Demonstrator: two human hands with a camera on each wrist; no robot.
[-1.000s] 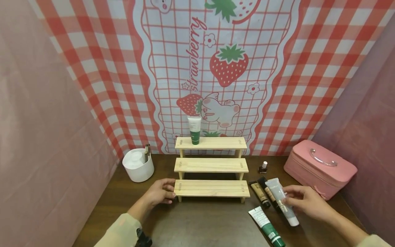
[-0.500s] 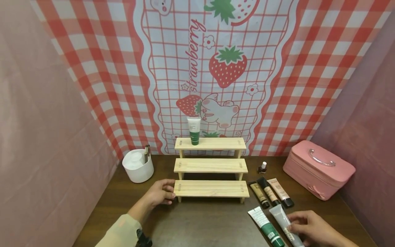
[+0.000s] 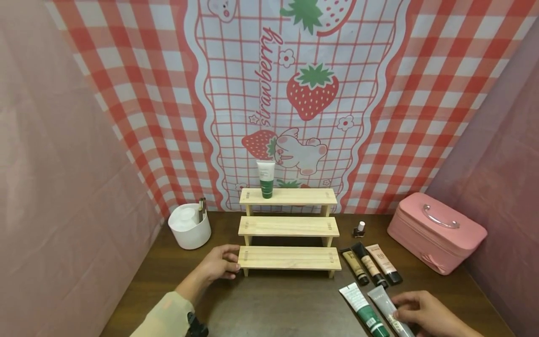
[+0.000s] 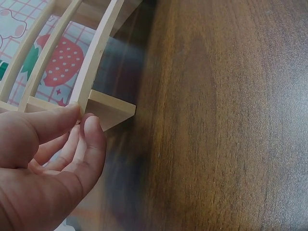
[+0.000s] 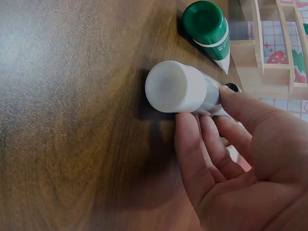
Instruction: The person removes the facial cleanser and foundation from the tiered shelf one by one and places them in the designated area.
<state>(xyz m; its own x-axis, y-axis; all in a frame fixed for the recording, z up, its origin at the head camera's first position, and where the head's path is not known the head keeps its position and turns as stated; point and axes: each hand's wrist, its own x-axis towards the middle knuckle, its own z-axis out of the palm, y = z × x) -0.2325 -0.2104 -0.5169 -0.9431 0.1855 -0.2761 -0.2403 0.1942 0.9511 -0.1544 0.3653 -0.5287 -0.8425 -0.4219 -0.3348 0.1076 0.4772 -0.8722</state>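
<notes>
My left hand pinches the left end of the lowest step of a three-tier wooden display stand. The left wrist view shows thumb and fingertips at that board's end. Low at the right, my right hand holds a grey squeeze tube between thumb and fingers; its white cap faces the right wrist camera. The tube lies low over the table, beside a white-and-green tube. Whether it touches the table I cannot tell. A smaller white-and-green tube stands cap-down on the top step, towards its left.
Behind the grey tube lie a gold tube, a black-and-beige tube and a pale pink tube. Nail polish stands further back. A pink case is at right, a white round holder at left.
My right hand has brought the grey tube towards the front edge, off the other tubes, uncovering the pale pink one. It sits beside the white-and-green tube. My left hand has stayed in place.
</notes>
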